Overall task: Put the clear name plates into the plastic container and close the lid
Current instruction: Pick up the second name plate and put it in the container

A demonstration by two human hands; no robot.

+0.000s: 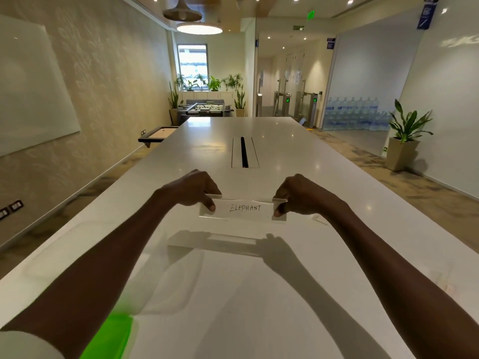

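Currently a clear acrylic name plate with a white paper insert lettered "ELEPHANT" is held above the long white table, pinched at each end. Left hand grips the nine o'clock end, thumb in front, fingers behind; right hand grips the three o'clock end likewise. A second clear plate lies at six o'clock. The transparent plastic container, faint, sits toward seven o'clock, beside a green item. Judgement: transfer step; next move calls for lowering the plate into the container.
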